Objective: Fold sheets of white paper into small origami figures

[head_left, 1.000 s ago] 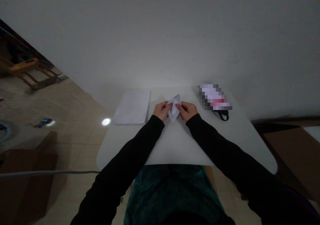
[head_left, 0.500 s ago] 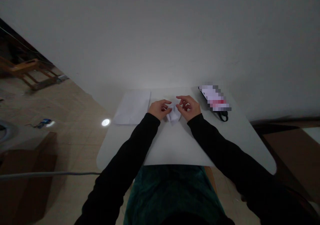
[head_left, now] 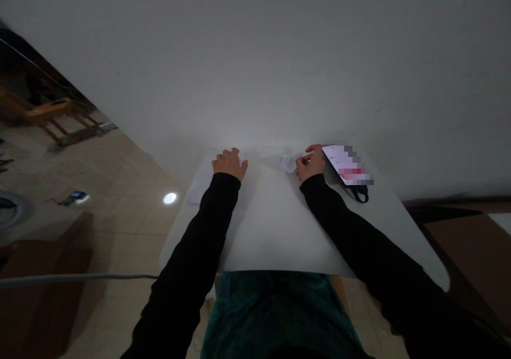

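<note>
My left hand is palm down over the right side of the white paper, fingers spread, and hides part of it. On the other side of the white table, my right hand pinches a small folded white paper by its right end. That folded piece points left from my fingers, low over the table's far part. Its exact folds are too blurred to make out.
A phone with a lit screen and a black strap lies just right of my right hand. The wall rises behind the table. On the floor at left are a wooden chair and a cardboard box.
My hands have moved apart. The right one has carried the folded paper right and away from me, while the left has let go and shifted left onto the paper.
</note>
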Demonstrator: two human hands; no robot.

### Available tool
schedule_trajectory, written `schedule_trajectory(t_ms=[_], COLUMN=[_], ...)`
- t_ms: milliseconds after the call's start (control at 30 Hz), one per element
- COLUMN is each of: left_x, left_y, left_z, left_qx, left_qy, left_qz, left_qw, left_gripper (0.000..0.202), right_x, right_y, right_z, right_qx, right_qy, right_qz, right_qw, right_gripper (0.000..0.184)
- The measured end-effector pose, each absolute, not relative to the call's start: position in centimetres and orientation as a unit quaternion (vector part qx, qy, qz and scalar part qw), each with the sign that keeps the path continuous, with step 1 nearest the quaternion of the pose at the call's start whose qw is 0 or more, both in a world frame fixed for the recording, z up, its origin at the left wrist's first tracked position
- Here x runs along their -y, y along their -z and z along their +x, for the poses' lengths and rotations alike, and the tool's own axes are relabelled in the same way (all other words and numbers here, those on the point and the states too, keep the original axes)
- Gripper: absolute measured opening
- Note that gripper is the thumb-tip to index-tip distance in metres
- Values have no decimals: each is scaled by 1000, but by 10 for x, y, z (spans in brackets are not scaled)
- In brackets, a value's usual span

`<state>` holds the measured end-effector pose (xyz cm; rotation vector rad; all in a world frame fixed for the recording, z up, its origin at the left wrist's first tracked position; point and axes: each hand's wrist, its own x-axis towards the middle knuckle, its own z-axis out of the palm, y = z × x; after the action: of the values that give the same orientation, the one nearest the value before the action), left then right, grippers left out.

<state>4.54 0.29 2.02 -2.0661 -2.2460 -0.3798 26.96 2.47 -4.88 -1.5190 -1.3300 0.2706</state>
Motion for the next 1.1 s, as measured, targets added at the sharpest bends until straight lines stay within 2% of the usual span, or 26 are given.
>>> schedule_trajectory(t_ms=[67,133,367,600,900,1000,1100], left_x=[-8,-12,-6,-3,-1,-1,-1], left_y=[-18,-13,3,-1,-2,-2,-2], left_z=[40,37,32,33,32,30,32], left_qx=[764,774,758,763,758,765,763], left_qy=[87,67,86,86,76,83,82], left_qz=[-639,-630,-646,-641,-648,-638,-641], left_qw=[14,-7,17,0,0,1,10], left_gripper=[53,58,51,53,47,48,58], right_x=[-38,-50,-67,-52,-11,-5,-5], right_y=[47,46,47,55,43,43,43], right_z=[266,263,262,272,281,283,288], right_qx=[577,594,615,648,652,652,643], right_qy=[-82,-53,-25,9,152,156,144], right_qz=[-651,-666,-683,-666,-674,-678,-690], right_qw=[487,448,393,370,312,301,301], right_gripper=[20,16,16,27,17,16,17])
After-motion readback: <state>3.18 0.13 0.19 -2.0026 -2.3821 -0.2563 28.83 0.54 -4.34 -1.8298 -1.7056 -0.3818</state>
